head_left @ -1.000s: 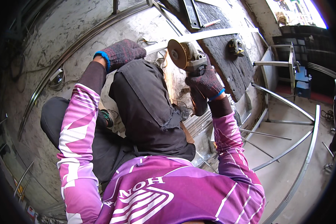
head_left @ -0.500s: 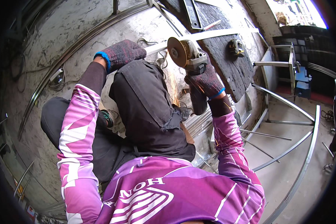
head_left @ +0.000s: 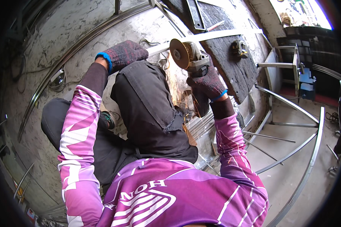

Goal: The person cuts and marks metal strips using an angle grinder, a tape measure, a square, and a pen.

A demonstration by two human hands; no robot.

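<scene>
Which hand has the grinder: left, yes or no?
No, the right hand grips the grinder, while the left hand holds the pale bar.

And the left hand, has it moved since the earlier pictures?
No, not visibly: the left hand is at the same place on the metal bar, neither nearer to nor farther from the tape measure on the dark board.

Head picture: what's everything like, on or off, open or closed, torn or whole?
Grey angle grinder with brown disc, on, throwing orange sparks
Right hand in dark knitted glove, closed around the grinder
Black wooden board, scuffed
Long whitish metal bar, lying across the board
Left hand in dark knitted glove, closed on the bar
Yellow-and-black tape measure, tape not seen pulled out
Black trousers, frayed
</scene>
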